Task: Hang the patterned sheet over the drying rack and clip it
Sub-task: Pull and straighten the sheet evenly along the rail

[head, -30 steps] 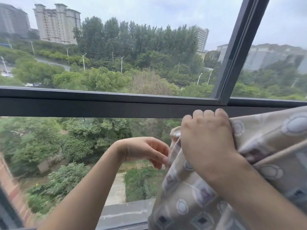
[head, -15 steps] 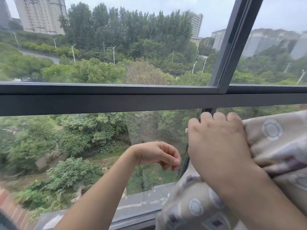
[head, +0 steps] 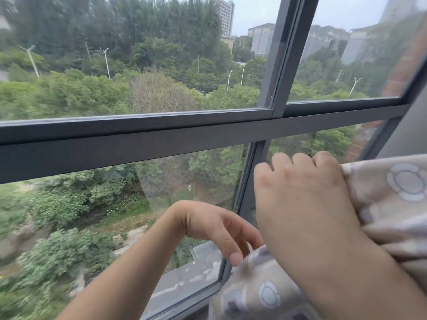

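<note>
A dark grey window frame (head: 143,146) fills most of the view: one thick horizontal bar crosses the middle, with two upper panes split by a slanted upright and two lower panes split by a thinner upright. Through the glass lie dense green trees (head: 129,93), several street lamps and a few pale tower blocks (head: 261,38) far off. A concrete ledge (head: 184,278) runs just outside the bottom pane.

One sheet (head: 392,204), beige with white ring motifs and small dark squares, hangs at the lower right, bunched in folds and close against the lower glass. Whatever it hangs over is hidden by the cloth.

Two bare hands are in view. The right hand (head: 302,199) sits on the top fold of the sheet, its grip curled over the cloth's upper edge, knuckles toward the window. The left hand (head: 212,227), lower and just beside it, has relaxed, slightly bent fingers whose tips touch the sheet's edge; whether they pinch it cannot be told. The forearms stand between the camera and part of the sheet.
</note>
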`<state>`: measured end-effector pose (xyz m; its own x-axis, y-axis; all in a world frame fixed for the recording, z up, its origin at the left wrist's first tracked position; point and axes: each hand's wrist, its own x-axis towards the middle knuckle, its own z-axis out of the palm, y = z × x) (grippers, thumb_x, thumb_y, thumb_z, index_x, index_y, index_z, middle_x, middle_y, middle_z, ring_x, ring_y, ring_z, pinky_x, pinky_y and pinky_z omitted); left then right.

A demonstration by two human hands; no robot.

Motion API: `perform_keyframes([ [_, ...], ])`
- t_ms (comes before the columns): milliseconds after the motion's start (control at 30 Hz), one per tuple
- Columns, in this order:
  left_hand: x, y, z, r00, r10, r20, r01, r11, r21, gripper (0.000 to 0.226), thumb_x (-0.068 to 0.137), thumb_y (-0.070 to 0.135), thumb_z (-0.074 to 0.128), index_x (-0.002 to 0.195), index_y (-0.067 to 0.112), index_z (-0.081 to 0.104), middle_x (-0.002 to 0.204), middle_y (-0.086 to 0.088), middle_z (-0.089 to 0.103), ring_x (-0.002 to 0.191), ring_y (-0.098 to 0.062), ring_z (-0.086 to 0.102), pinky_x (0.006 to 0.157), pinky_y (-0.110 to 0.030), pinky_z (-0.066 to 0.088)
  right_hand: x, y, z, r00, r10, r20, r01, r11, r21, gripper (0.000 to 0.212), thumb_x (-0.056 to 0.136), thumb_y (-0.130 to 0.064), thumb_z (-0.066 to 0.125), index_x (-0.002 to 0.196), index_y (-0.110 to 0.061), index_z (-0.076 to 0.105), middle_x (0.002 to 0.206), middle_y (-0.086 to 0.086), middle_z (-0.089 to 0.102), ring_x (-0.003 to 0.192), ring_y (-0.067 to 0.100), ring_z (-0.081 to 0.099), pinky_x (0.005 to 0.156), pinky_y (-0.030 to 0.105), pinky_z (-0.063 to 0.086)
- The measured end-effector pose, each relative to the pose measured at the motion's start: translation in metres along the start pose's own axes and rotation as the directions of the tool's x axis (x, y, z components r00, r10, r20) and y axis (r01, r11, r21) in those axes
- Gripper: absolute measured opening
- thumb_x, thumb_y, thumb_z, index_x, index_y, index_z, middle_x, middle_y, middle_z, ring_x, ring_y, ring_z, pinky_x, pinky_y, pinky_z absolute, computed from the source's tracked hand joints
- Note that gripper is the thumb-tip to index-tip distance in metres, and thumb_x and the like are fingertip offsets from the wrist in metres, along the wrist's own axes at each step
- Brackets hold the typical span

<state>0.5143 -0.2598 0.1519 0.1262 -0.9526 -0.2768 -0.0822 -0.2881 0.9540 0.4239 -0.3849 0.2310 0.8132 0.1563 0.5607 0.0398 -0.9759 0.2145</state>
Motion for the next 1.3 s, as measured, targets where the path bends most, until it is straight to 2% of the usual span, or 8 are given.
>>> perform_keyframes([
  [100, 0.012, 0.005, 0.002, 0.982, -0.062, -0.178, 0.091, 0.983, 0.158, 0.036, 0.071, 0.009, 0.067, 0.107, 0.013, 0.072, 0.107, -0.002, 0.071, 0.101, -0.017, 0.058, 0.103, -0.038, 0.045, 0.002, -0.001, 0.002, 1.000, -0.001, -0.002, 0.001, 1.000, 0.010, 0.031, 0.064, -0.013, 0.021, 0.059, -0.014, 0.052, 0.056, 0.012, 0.047, 0.055, 0.027, 0.048, 0.064, 0.044, 0.031],
  [200, 0.021, 0.014, -0.005, 0.952, -0.151, -0.265, 0.209, 0.956, 0.206, 0.067, 0.065, 0.018, 0.067, 0.122, -0.016, 0.055, 0.127, -0.036, 0.055, 0.097, -0.025, 0.053, 0.104, -0.049, 0.041, 0.010, 0.001, 0.006, 1.000, 0.029, 0.008, -0.029, 0.999, -0.035, 0.029, 0.065, -0.013, 0.023, 0.059, -0.014, 0.051, 0.056, 0.010, 0.045, 0.055, 0.028, 0.047, 0.063, 0.043, 0.029],
  [367, 0.037, 0.033, -0.034, 0.970, -0.125, -0.210, 0.189, 0.928, 0.321, 0.034, 0.091, -0.011, 0.053, 0.123, -0.022, 0.050, 0.129, -0.044, 0.047, 0.073, -0.009, 0.045, 0.088, -0.036, 0.037, 0.023, 0.006, 0.015, 0.994, 0.105, 0.024, -0.101, 0.987, -0.121, 0.025, 0.060, -0.017, 0.025, 0.059, -0.014, 0.050, 0.057, 0.008, 0.038, 0.055, 0.026, 0.044, 0.063, 0.040, 0.021],
  [467, 0.052, 0.035, -0.048, 0.974, -0.129, -0.187, 0.189, 0.916, 0.353, 0.032, 0.093, -0.011, 0.050, 0.123, -0.022, 0.050, 0.126, -0.040, 0.052, 0.073, -0.009, 0.043, 0.085, -0.034, 0.037, 0.028, 0.010, 0.021, 0.990, 0.140, -0.008, -0.140, 0.977, -0.162, 0.027, 0.063, -0.015, 0.023, 0.059, -0.013, 0.050, 0.057, 0.008, 0.037, 0.055, 0.023, 0.034, 0.061, 0.039, 0.024],
  [667, 0.079, 0.038, -0.054, 0.987, -0.097, -0.130, 0.139, 0.922, 0.362, 0.033, 0.091, -0.015, 0.049, 0.123, -0.022, 0.050, 0.063, 0.010, 0.058, 0.065, 0.001, 0.046, 0.067, -0.015, 0.040, 0.030, 0.021, 0.028, 0.982, 0.188, -0.010, -0.186, 0.957, -0.223, 0.031, 0.067, -0.015, 0.023, 0.059, -0.009, 0.052, 0.057, 0.012, 0.042, 0.059, 0.023, 0.026, 0.064, 0.044, 0.021],
  [833, 0.102, 0.044, -0.061, 0.992, -0.076, -0.098, 0.107, 0.925, 0.366, 0.016, 0.090, -0.014, 0.051, 0.099, -0.009, 0.064, 0.069, 0.009, 0.051, 0.068, -0.001, 0.044, 0.067, -0.015, 0.040, 0.029, 0.030, 0.028, 0.959, 0.280, 0.033, -0.257, 0.915, -0.311, 0.029, 0.063, -0.014, 0.022, 0.060, -0.012, 0.051, 0.058, 0.009, 0.042, 0.057, 0.024, 0.036, 0.063, 0.042, 0.019],
  [933, 0.120, 0.045, -0.068, 0.996, -0.070, -0.055, 0.086, 0.919, 0.385, 0.041, 0.090, -0.012, 0.053, 0.069, 0.023, 0.051, 0.045, 0.024, 0.054, 0.062, 0.003, 0.049, 0.067, -0.012, 0.040, 0.032, 0.034, 0.029, 0.945, 0.323, 0.043, -0.283, 0.880, -0.381, 0.025, 0.062, -0.014, 0.022, 0.062, -0.015, 0.047, 0.059, 0.008, 0.041, 0.060, 0.023, 0.028, 0.063, 0.040, 0.017],
  [1300, 0.162, 0.066, -0.089, 0.917, 0.077, 0.392, -0.277, 0.831, 0.483, 0.051, 0.089, -0.024, 0.043, 0.076, 0.025, 0.047, 0.041, 0.036, 0.047, 0.054, 0.025, 0.049, 0.064, 0.002, 0.037, 0.054, 0.040, 0.040, 0.713, 0.695, 0.095, -0.514, 0.610, -0.603, 0.016, 0.047, -0.025, 0.054, 0.056, -0.013, 0.059, 0.057, 0.006, 0.054, 0.057, 0.027, 0.055, 0.061, 0.035, 0.036],
])
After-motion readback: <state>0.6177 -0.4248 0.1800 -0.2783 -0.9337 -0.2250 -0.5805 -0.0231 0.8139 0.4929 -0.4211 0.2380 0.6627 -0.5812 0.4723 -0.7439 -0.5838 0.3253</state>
